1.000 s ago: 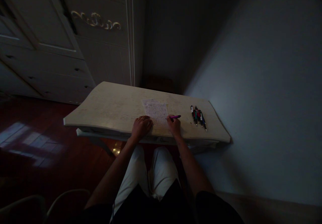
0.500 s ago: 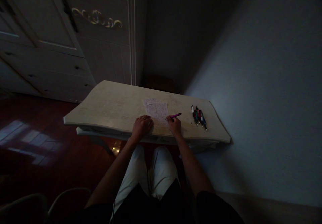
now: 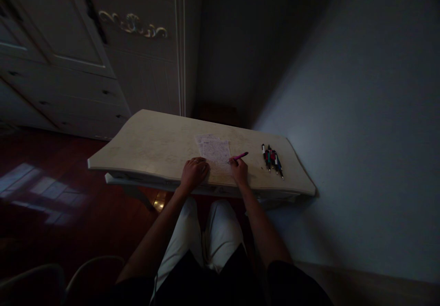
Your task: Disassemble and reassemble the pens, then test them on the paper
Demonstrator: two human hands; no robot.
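My right hand is closed around a purple pen, its tip at the right edge of a sheet of paper covered in dense handwriting. Another written sheet lies partly beneath that one, showing at its upper left. At the lower left of the paper, my left hand rests flat with its fingers stretched out on the sheet's edge. Both hands lie near the front edge of the pale table.
A pile of several pens lies to the right on the table. The wall borders the table's right end. A white wardrobe stands behind at the left. Chair backs show at the lower left over a dark red floor.
Very little differs. The purple pen has tilted slightly, its back end a bit higher, while my left hand and the papers stay in place.
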